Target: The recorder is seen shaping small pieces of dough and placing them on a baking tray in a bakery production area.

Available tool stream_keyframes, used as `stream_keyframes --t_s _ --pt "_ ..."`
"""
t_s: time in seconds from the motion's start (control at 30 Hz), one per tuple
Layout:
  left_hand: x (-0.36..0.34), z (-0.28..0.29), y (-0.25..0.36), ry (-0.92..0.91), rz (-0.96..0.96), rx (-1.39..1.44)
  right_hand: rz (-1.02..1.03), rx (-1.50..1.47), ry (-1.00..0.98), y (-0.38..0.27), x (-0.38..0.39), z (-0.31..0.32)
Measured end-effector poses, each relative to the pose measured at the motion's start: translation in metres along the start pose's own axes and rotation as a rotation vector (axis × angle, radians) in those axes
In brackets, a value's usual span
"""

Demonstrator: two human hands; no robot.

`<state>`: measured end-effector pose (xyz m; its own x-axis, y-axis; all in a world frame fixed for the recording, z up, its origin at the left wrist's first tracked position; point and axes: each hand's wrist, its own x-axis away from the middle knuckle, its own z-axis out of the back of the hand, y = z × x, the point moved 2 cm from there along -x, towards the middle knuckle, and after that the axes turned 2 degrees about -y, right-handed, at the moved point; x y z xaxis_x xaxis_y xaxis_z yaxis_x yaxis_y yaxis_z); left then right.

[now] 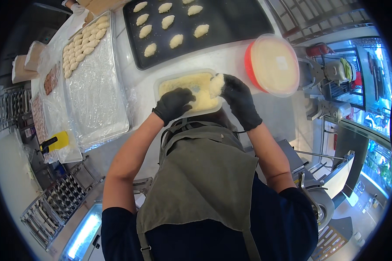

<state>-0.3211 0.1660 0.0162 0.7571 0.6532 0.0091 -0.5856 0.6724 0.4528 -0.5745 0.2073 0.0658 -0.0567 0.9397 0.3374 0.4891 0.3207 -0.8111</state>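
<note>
My right hand (238,96), in a black glove, pinches a crumb-coated dough piece (217,85) over the right side of a shallow pale container (157,89). Yellowish crumbs (180,83) fill this container, and a patch of its bottom shows through near the middle. Over the container's left side is my black-gloved left hand (175,104), its fingers curled down toward the crumbs; whatever they may hold is hidden. Beyond the container, several coated dough pieces (167,21) lie spaced apart on a black baking tray (231,26).
To the right stands a red tub (251,65) with a translucent lid (276,65). On the left, a plastic-lined metal tray (96,100) bears rows of uncoated dough pieces (85,43). A yellow scraper (61,140) lies near the table's left edge. Another person's gloved hand (77,8) shows at the far left.
</note>
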Motion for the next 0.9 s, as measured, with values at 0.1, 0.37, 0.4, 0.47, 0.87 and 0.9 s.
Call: stream_keyframes --t_s 0.1,0.37,0.4,0.47,0.87,0.9 --pt "0.001 -0.004 0.0 0.058 -0.064 0.022 -0.011 0.009 -0.006 0.004 -0.002 -0.003" --pt "-0.013 -0.016 0.014 0.004 0.009 -0.234 -0.021 0.052 0.015 0.011 -0.007 -0.008" --pt "-0.015 -0.017 0.016 0.004 0.008 -0.233 -0.02 0.053 0.017 0.01 -0.008 -0.008" --pt "-0.016 -0.017 0.021 0.082 -0.075 -0.298 -0.008 0.04 0.022 0.006 -0.009 -0.009" --pt "-0.022 0.006 0.003 -0.073 0.338 0.423 0.003 -0.045 0.077 0.0 -0.002 -0.001" --pt "-0.019 0.005 0.003 -0.072 0.335 0.422 0.006 -0.044 0.077 0.0 -0.001 -0.002"
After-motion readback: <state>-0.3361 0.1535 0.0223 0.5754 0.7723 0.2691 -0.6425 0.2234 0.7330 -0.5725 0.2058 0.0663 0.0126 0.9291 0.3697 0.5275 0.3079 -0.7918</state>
